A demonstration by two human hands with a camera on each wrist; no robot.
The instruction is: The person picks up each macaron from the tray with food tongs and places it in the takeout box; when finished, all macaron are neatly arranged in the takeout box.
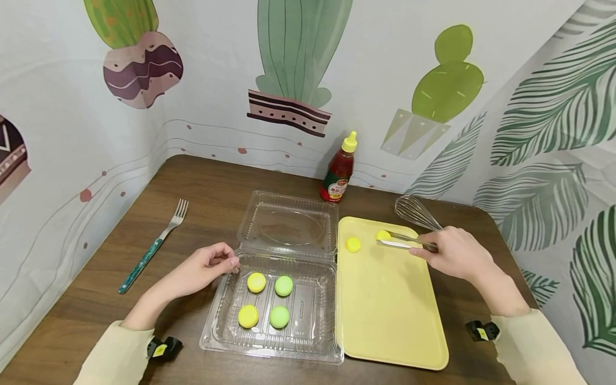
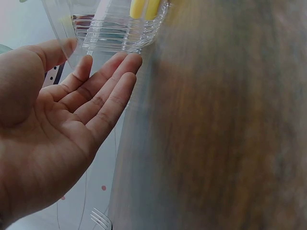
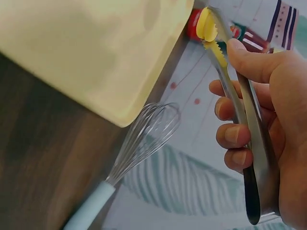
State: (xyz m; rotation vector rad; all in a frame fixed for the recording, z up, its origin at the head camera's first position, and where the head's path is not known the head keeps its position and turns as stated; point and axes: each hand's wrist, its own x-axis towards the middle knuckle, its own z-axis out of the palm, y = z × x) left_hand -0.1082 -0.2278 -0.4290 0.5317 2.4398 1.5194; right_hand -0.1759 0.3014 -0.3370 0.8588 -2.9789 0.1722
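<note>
My right hand (image 1: 459,254) grips a pair of metal tongs (image 3: 256,139) over the far end of the yellow tray (image 1: 390,310). Between the tong tips is a yellow macaron (image 3: 207,25). Another yellow macaron (image 1: 353,245) lies near the tray's far left corner. My left hand (image 1: 204,270) is at the left hinge-side corner of a clear plastic box (image 1: 315,350), its thumb above the rim and its fingers against the outside. Inside the box's base sit two yellow macarons (image 1: 256,282) on the left and two green macarons (image 1: 283,285) beside them. The box's lid (image 1: 289,222) is folded back.
Left of the box lies a fork (image 1: 154,248) with a teal handle. A ketchup bottle (image 1: 338,174) stands behind the lid, close to the cactus-print backdrop (image 1: 212,59). Just beyond the tray's far right corner is a whisk (image 1: 416,211), partly behind the right hand.
</note>
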